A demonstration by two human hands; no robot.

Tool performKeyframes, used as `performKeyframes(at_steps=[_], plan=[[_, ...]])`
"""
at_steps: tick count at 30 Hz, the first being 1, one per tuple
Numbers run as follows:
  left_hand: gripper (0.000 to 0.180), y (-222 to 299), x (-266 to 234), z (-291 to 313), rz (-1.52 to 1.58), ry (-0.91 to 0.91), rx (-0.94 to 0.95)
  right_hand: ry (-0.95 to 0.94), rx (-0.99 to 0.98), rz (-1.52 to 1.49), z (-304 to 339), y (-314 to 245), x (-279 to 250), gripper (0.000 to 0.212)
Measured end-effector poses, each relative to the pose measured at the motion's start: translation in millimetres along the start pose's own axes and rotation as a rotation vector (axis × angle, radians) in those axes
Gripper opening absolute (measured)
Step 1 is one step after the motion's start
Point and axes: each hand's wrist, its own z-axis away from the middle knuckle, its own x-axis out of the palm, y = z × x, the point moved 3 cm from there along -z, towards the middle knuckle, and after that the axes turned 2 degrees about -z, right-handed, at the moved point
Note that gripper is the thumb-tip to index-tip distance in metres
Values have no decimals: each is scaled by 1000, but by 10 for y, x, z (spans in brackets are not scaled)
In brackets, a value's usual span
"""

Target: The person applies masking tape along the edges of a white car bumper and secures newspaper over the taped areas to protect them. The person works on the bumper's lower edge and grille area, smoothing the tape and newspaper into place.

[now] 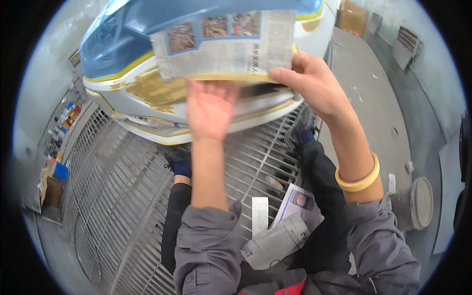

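While the right hand (314, 81) pinches the newspaper (221, 49) by its lower right corner between thumb and fingers, the left hand (210, 108) is blurry and palm up, its fingers stretched out at the paper's bottom edge, and I can't tell if they touch it. The newspaper is up in front of a white bumper (152, 91) with tan patches and a shiny blue sheet (123, 44) above. A yellow tape roll (358, 186) sits around the right forearm (346, 147).
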Motion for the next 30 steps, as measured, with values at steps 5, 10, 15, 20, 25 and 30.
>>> performKeyframes(at_steps=[5,10,15,20,25,30], plan=[[22,55,241,22,-124,160,161,-40,52,-46,140,-125,-164,40],[23,-267,187,298,-261,-31,201,50,-13,-175,256,200,-580,32],[23,-662,-414,469,-453,289,171,325,112,-165,389,1369,-439,19],[24,-710,-850,302,-681,438,254,548,8,-70,192,2072,-162,21],[25,-853,-985,131,-832,563,367,678,-125,-40,86,2422,-54,25],[25,-848,-1002,111,-952,536,424,811,-198,29,70,2598,42,25]])
